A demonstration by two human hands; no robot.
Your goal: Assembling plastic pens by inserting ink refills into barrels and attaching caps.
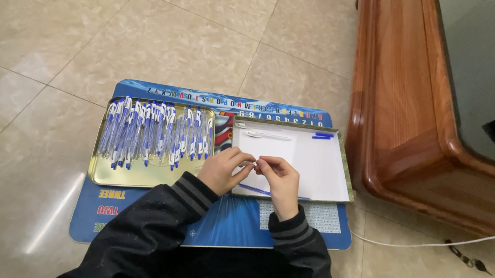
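My left hand (225, 169) and my right hand (281, 177) meet over the near edge of a white-lined tray (325, 166). Between their fingertips they pinch a small white pen part (255, 162). A thin blue refill (257, 190) lies on the tray just under my right hand. Further back on the tray lie a clear pen barrel (268, 136) and two small blue caps (322, 136). To the left, a gold metal tray (131, 174) holds several blue-and-white pens (155, 131) in a row.
Both trays rest on a blue printed mat (219, 223) on a beige tiled floor. A brown wooden table (401, 100) with a dark glass top stands close on the right. A white cable (434, 244) runs across the floor beside it.
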